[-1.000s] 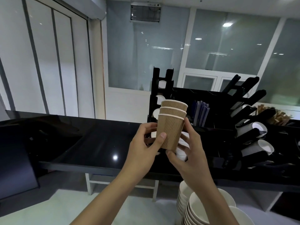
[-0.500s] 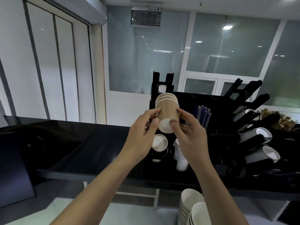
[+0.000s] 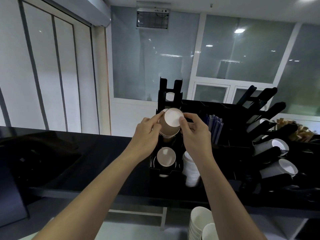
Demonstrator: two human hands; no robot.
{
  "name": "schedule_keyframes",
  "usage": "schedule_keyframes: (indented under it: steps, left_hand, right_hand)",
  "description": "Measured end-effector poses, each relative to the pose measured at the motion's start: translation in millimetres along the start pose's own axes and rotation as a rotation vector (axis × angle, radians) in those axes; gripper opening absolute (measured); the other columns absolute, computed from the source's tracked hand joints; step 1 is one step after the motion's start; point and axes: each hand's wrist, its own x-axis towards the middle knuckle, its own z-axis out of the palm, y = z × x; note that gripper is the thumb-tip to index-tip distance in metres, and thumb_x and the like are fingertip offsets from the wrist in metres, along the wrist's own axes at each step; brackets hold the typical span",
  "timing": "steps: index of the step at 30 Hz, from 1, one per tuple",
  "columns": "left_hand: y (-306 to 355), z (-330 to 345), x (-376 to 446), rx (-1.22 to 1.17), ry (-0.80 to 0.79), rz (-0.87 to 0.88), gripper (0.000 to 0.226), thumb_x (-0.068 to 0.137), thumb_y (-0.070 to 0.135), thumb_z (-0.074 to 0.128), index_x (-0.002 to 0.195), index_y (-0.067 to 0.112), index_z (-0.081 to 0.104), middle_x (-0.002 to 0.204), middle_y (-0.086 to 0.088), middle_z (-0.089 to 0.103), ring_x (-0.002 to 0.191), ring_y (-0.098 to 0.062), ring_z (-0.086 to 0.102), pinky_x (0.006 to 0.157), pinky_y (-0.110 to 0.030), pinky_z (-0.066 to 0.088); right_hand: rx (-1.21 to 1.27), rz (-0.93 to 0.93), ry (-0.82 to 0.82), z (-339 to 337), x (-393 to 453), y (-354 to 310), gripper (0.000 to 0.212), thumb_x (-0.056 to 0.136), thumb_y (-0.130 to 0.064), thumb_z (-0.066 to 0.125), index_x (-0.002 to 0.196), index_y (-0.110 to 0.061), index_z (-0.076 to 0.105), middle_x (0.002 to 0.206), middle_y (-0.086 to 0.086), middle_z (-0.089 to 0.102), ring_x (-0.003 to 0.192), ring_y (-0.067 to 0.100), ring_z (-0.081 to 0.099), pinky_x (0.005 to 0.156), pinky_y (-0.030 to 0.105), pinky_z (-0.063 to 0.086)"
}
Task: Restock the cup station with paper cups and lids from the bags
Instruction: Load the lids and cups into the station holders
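Observation:
A short stack of brown ribbed paper cups [image 3: 170,125] is held upside down, its white base facing me, in front of the black cup dispenser rack [image 3: 170,94]. My left hand [image 3: 149,130] pinches the stack from the left. My right hand [image 3: 194,130] grips it from the right, thumb on the base rim. The stack's mouth end points down into the rack's middle slot. Below, another brown cup [image 3: 165,156] sits in a lower slot. A cup base shows in the top slot [image 3: 170,96].
A black counter [image 3: 97,153] carries the rack. A stack of white cups [image 3: 191,168] stands right of it. Angled black holders with grey cups [image 3: 273,148] fill the right side. White cup stacks [image 3: 202,224] sit below the counter edge. Blue packets [image 3: 214,125] stand behind.
The cup stack was turned from upright to upside down and carried up and forward to the rack's middle slot. Both hands kept hold of it.

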Motion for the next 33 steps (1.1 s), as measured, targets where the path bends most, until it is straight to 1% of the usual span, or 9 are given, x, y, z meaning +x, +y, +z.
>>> schedule_keyframes:
  steps: [3, 11, 13, 15, 19, 22, 24, 28, 33]
  left_hand:
    - [1, 0, 4, -0.001, 0.006, 0.006, 0.049, 0.109, 0.027, 0.031, 0.155, 0.043, 0.036, 0.122, -0.001, 0.051, 0.124, -0.016, 0.044, 0.099, -0.027, 0.029]
    - [-7, 5, 8, -0.009, 0.002, 0.012, 0.049, 0.109, 0.026, 0.032, 0.154, 0.044, 0.035, 0.115, 0.000, 0.052, 0.116, -0.014, 0.050, 0.090, -0.020, 0.034]
    - [-11, 6, 12, -0.002, -0.006, 0.001, 0.049, 0.109, 0.027, 0.033, 0.156, 0.041, 0.035, 0.119, 0.000, 0.053, 0.118, -0.015, 0.049, 0.095, -0.025, 0.034]
    - [-15, 8, 14, 0.009, -0.014, -0.001, 0.049, 0.108, 0.026, 0.034, 0.156, 0.038, 0.036, 0.121, -0.001, 0.056, 0.119, -0.016, 0.050, 0.098, -0.028, 0.037]
    - [-21, 10, 12, 0.034, -0.025, 0.018, 0.048, 0.108, 0.021, 0.036, 0.154, 0.038, 0.036, 0.119, -0.002, 0.063, 0.111, -0.009, 0.057, 0.090, -0.016, 0.042]
    - [-27, 12, 11, 0.061, -0.025, 0.018, 0.049, 0.104, 0.032, 0.037, 0.151, 0.045, 0.034, 0.122, -0.001, 0.064, 0.120, -0.019, 0.055, 0.107, -0.040, 0.045]
    - [-27, 11, 12, 0.079, -0.023, 0.010, 0.054, 0.097, 0.041, 0.033, 0.150, 0.048, 0.033, 0.124, 0.001, 0.064, 0.125, -0.024, 0.052, 0.109, -0.051, 0.042]
    - [-26, 7, 15, 0.098, -0.006, 0.017, 0.057, 0.094, 0.043, 0.031, 0.151, 0.047, 0.034, 0.123, 0.001, 0.064, 0.124, -0.025, 0.052, 0.107, -0.054, 0.043]
    - [-38, 10, 15, 0.095, -0.046, -0.040, 0.053, 0.094, 0.049, 0.029, 0.146, 0.052, 0.036, 0.116, 0.004, 0.066, 0.121, -0.029, 0.053, 0.106, -0.053, 0.044]
  right_hand:
    - [-0.003, 0.003, 0.006, 0, 6, -3, 0.021, 0.103, -0.043, 0.057, 0.117, -0.032, 0.069, 0.081, -0.008, 0.073, 0.056, 0.000, 0.056, 0.054, 0.013, 0.040]
    - [-0.083, 0.001, -0.006, 2, 13, 0, 0.024, 0.102, -0.046, 0.057, 0.118, -0.034, 0.070, 0.091, -0.009, 0.075, 0.085, 0.002, 0.068, 0.069, 0.018, 0.048]
    - [-0.102, 0.009, -0.004, 4, 17, 5, 0.025, 0.102, -0.048, 0.057, 0.118, -0.034, 0.070, 0.091, -0.010, 0.075, 0.088, 0.004, 0.069, 0.078, 0.026, 0.053]
    - [-0.145, 0.018, 0.011, 8, 22, 13, 0.026, 0.099, -0.055, 0.054, 0.114, -0.040, 0.069, 0.089, -0.013, 0.074, 0.092, 0.008, 0.069, 0.094, 0.043, 0.054]
    - [-0.213, 0.040, 0.027, 13, 26, 24, 0.030, 0.101, -0.054, 0.049, 0.119, -0.040, 0.069, 0.101, -0.016, 0.074, 0.109, 0.015, 0.065, 0.111, 0.055, 0.039]
    - [-0.227, 0.050, 0.003, 17, 27, 28, 0.046, 0.099, -0.057, 0.037, 0.127, -0.037, 0.067, 0.096, -0.013, 0.067, 0.113, 0.021, 0.063, 0.110, 0.058, 0.038]
    - [-0.201, 0.048, -0.008, 19, 28, 27, 0.045, 0.100, -0.054, 0.038, 0.129, -0.035, 0.067, 0.096, -0.014, 0.065, 0.115, 0.019, 0.062, 0.110, 0.056, 0.041]
    - [-0.123, 0.041, 0.022, 20, 31, 25, 0.029, 0.104, -0.044, 0.051, 0.128, -0.037, 0.065, 0.095, -0.018, 0.072, 0.098, 0.006, 0.067, 0.101, 0.050, 0.050]
    - [-0.221, 0.032, 0.014, 28, 29, 34, 0.031, 0.100, -0.048, 0.048, 0.124, -0.040, 0.066, 0.094, -0.016, 0.073, 0.099, 0.014, 0.067, 0.105, 0.057, 0.043]
